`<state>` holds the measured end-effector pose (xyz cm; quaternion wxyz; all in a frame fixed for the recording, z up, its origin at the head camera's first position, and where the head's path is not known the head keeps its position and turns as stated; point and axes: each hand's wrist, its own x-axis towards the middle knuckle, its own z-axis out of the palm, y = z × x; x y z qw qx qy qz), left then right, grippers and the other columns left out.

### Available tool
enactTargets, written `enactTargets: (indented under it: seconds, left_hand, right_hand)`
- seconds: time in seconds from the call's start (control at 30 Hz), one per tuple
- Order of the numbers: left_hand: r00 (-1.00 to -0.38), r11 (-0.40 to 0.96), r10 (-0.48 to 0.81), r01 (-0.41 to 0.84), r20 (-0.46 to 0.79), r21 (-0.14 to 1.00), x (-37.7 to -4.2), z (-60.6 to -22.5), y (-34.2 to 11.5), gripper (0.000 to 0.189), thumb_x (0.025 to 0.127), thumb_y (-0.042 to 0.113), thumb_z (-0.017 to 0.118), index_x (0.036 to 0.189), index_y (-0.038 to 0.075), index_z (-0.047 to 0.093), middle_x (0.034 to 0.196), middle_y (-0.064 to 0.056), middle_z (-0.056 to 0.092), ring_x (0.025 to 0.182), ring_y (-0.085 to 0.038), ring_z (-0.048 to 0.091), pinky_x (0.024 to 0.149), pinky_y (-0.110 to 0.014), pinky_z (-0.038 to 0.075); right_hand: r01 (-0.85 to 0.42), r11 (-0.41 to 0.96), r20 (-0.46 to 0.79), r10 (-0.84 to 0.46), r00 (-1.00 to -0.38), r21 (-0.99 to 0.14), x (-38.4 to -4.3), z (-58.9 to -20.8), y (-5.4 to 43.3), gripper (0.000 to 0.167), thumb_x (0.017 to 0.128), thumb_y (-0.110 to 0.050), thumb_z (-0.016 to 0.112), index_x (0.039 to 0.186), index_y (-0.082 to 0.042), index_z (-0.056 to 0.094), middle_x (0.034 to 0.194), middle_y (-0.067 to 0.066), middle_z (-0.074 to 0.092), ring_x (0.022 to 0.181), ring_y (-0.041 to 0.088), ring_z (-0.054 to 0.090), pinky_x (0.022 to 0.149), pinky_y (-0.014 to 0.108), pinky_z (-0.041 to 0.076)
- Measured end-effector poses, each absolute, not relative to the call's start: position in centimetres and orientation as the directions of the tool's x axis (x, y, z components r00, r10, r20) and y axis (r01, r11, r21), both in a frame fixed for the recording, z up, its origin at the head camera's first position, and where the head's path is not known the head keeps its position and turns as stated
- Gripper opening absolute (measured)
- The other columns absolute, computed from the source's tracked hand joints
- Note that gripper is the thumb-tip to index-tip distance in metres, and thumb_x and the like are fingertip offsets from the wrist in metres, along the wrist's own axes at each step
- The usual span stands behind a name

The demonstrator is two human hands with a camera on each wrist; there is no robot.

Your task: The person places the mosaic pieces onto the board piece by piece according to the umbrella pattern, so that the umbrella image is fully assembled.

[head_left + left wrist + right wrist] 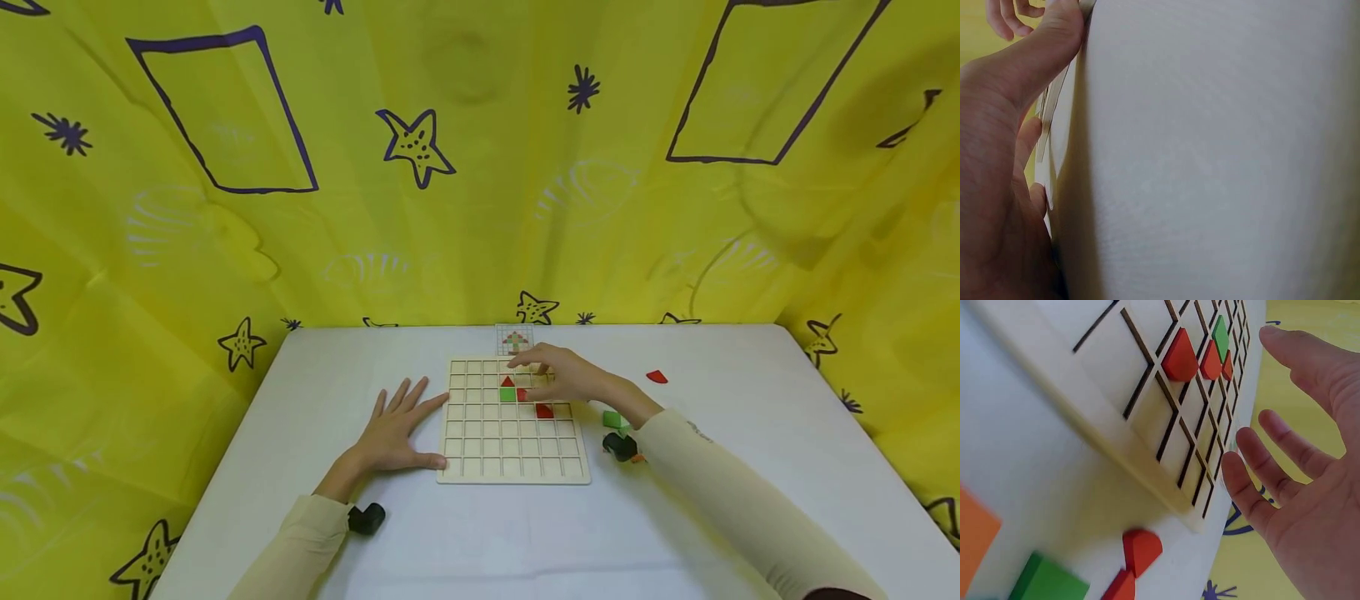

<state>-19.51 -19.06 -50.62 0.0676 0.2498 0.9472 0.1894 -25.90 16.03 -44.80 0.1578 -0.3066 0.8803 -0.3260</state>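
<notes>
Board [513, 480]: judged light, stiff and flat, apt to slide on the counter [450, 542] if nudged; best held by its rim.
Blocks on the board: a red triangle [507, 382], a green square [507, 395] and two red blocks [1180, 357] are set in the grid; judged light, hard, rather slick and not easily broken.
Where to take hold: the blocks are best pinched by opposite side walls, which are raised above the grid lines.
Left hand [392, 435]: fingers spread; the board's left edge is touched by the thumb near its near corner and met by the index fingertip farther up.
Right hand [572, 377]: fingers apart and loosely bent above the board, nothing pinched; the green square and a red block are lain just beside the thumb, though contact cannot be told.
Loose pieces: a green block [1047, 581] and a red piece [657, 377] are left on the counter, right of the board.
</notes>
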Motion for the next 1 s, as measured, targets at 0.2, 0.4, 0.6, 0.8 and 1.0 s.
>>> enactTargets:
  seconds: [0.2,0.4,0.6,0.8,1.0]
  left_hand:
    - [-0.869,0.806,0.494,0.443,-0.033,0.394,-19.5,-50.8,-19.1,0.105,0.074,0.069,0.079,0.161,0.027,0.037,0.172,-0.014,0.013,0.157,-0.042,0.002,0.118,-0.071,-0.003]
    - [-0.868,0.800,0.495,0.445,-0.024,0.402,-19.4,-50.8,-19.2,0.105,0.074,0.069,0.080,0.161,0.027,0.038,0.171,-0.014,0.014,0.157,-0.042,0.003,0.118,-0.071,-0.003]
    - [-0.869,0.803,0.494,0.445,-0.025,0.397,-19.5,-50.9,-19.2,0.105,0.074,0.070,0.079,0.161,0.028,0.037,0.172,-0.013,0.013,0.157,-0.042,0.002,0.119,-0.071,-0.003]
    - [-0.870,0.804,0.493,0.445,-0.025,0.394,-19.5,-50.9,-19.1,0.106,0.074,0.070,0.080,0.161,0.027,0.037,0.172,-0.013,0.013,0.157,-0.042,0.002,0.119,-0.070,-0.004]
    - [-0.869,0.805,0.495,0.446,-0.028,0.392,-19.5,-50.7,-19.1,0.106,0.073,0.070,0.080,0.161,0.028,0.037,0.172,-0.013,0.013,0.157,-0.042,0.002,0.119,-0.070,-0.003]
  right_hand:
    - [-0.449,0.593,-0.023,-0.620,-0.784,-0.668,-24.5,-44.0,18.2,0.056,0.092,-0.019,0.079,0.144,-0.011,0.059,0.141,0.016,0.056,0.113,0.036,0.058,0.091,0.049,0.053]
    - [-0.482,0.591,0.031,-0.611,-0.791,-0.647,-23.3,-43.9,20.4,0.058,0.090,-0.020,0.082,0.142,-0.010,0.060,0.139,0.013,0.059,0.108,0.034,0.061,0.081,0.045,0.058]
    - [-0.472,0.601,0.067,-0.571,-0.818,-0.644,-21.9,-44.4,22.6,0.056,0.088,-0.018,0.084,0.139,-0.007,0.062,0.134,0.017,0.061,0.105,0.035,0.062,0.079,0.045,0.059]
    - [-0.425,0.618,0.072,-0.512,-0.856,-0.661,-20.4,-44.7,25.0,0.052,0.090,-0.020,0.082,0.137,-0.007,0.064,0.132,0.015,0.063,0.104,0.032,0.064,0.080,0.036,0.056]
    - [-0.410,0.624,0.106,-0.464,-0.879,-0.665,-18.5,-45.2,27.7,0.053,0.087,-0.020,0.085,0.135,-0.008,0.065,0.128,0.011,0.065,0.102,0.029,0.064,0.079,0.035,0.055]
